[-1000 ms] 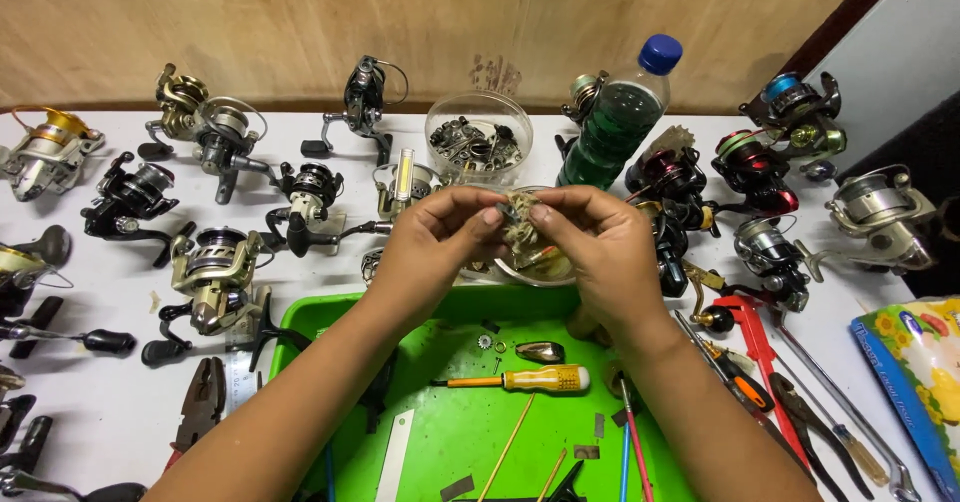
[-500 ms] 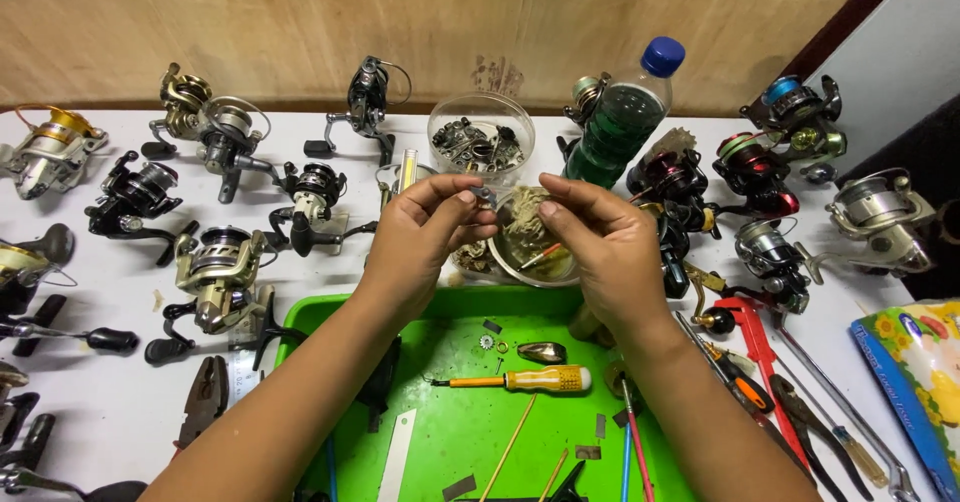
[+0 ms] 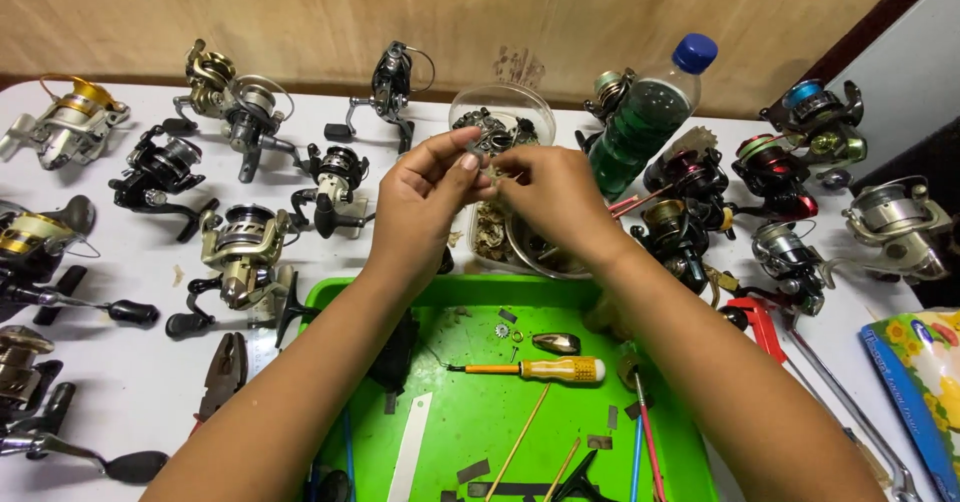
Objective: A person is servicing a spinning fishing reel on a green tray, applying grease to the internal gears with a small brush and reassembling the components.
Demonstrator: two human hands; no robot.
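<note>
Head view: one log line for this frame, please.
left hand: pinching small part | right hand: on same part | below: green tray, screwdriver | around: fishing reels

Green tray [image 3: 480,297], screwdriver [image 3: 545,369], pliers [image 3: 222,374], bottle [image 3: 650,117]

My white table [image 3: 150,402] is carrying fishing reels [image 3: 245,252], a green tray [image 3: 470,297], pliers [image 3: 222,374], and a green bottle [image 3: 645,122].
</note>
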